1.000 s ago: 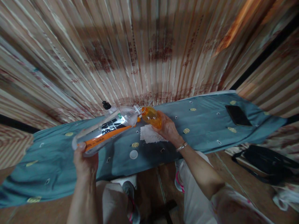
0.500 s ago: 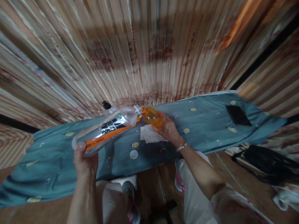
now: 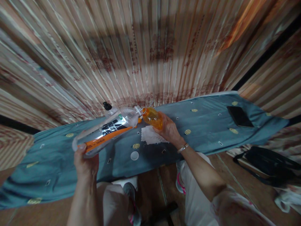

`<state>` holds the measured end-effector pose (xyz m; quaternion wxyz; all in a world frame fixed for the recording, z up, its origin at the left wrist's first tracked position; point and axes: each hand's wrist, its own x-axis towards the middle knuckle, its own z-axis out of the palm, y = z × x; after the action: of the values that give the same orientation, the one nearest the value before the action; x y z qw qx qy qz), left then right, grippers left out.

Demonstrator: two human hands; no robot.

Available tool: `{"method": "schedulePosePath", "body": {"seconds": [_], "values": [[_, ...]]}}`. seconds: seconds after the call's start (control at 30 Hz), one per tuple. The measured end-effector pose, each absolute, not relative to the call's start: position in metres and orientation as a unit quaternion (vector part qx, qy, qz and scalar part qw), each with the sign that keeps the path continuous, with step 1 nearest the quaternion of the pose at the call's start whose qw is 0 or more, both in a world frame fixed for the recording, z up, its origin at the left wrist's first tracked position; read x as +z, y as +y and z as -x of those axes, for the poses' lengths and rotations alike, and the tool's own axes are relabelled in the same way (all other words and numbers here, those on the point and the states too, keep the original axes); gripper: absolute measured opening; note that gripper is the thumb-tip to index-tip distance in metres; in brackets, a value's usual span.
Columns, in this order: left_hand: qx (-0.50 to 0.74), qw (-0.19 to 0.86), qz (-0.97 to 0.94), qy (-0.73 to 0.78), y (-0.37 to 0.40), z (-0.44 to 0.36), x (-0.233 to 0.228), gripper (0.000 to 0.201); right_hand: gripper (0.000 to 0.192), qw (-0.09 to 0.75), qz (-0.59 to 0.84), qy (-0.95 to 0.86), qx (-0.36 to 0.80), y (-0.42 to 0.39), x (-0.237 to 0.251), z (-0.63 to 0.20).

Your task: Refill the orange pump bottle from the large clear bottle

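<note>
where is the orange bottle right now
In the head view, the orange bottle is near the middle of the frame, held in the right hand, its narrow end at the neck of the clear bottle to its left.

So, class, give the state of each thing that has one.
Clear bottle: tilted, in the left hand
Orange bottle: tilted, in the right hand
Rear bottle: black top on
Phone: lying flat, unlit
Disc: lying flat
Pale cloth: spread out
Curtain: hanging in folds
Bag: cannot tell whether shut
</note>
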<state>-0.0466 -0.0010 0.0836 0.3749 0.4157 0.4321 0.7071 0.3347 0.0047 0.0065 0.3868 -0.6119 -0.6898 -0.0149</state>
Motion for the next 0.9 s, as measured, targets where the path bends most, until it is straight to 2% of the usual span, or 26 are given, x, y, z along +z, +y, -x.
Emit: {"method": "schedulePosePath", "body": {"seconds": [0.33,0.7,0.9], "values": [[0.724,0.381,-0.379,0.432,0.003,0.049,0.076,0.045,0.086,0.384,0.615,-0.689,-0.012,0.006,0.003,-0.335],[0.744,0.406,-0.356,0.394,0.010,0.041,0.072,0.052,0.085,0.391,0.589,-0.707,-0.014,0.013,0.001,-0.339],[0.755,0.397,-0.333,0.401,0.014,0.034,0.072,0.052,0.085,0.387,0.597,-0.702,0.026,0.018,0.010,-0.336]]}}
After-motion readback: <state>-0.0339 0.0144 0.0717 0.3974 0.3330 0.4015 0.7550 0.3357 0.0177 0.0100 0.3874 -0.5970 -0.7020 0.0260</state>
